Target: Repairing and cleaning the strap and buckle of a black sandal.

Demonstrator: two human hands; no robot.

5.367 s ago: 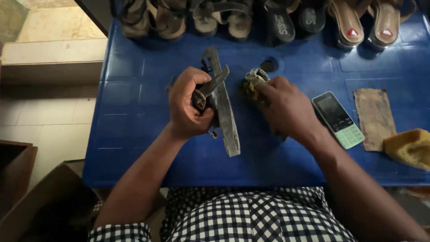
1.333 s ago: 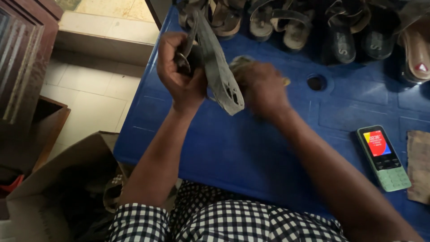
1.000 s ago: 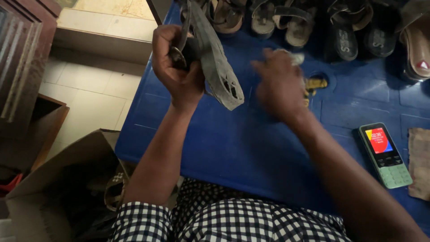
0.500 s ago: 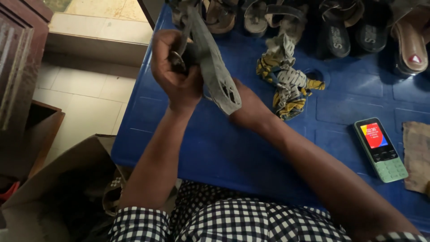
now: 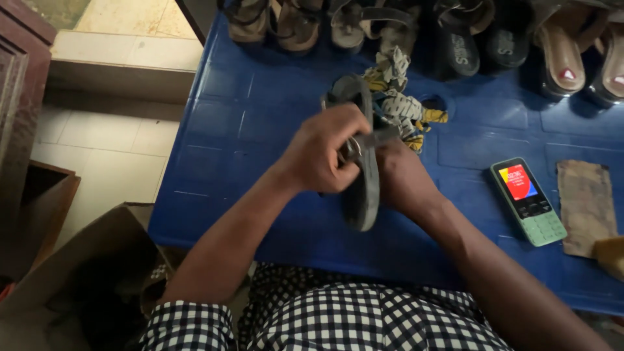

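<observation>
Left hand (image 5: pixel 323 156) is clamped w/ fingers curled around the strap of a dark grey rubber sandal (image 5: pixel 361 188), held on edge above the blue plastic table (image 5: pixel 247 123), approx centre of view. Right hand (image 5: pixel 404 179) sits just at 3 o'clock of the sandal, touching its far side; its fingers are hidden behind the sole, so can't tell how they're set. A crumpled yellow, grey and white patterned rag (image 5: pixel 398 104) lies at 1 o'clock, near the hands. A light green keypad phone w/ lit screen (image 5: pixel 528 201) lies at 3 o'clock, well apart; a brown worn leather scrap (image 5: pixel 587 205) just beyond it. A row of dark and tan sandals (image 5: pixel 455 39) lines the table edge at 12 o'clock.
</observation>
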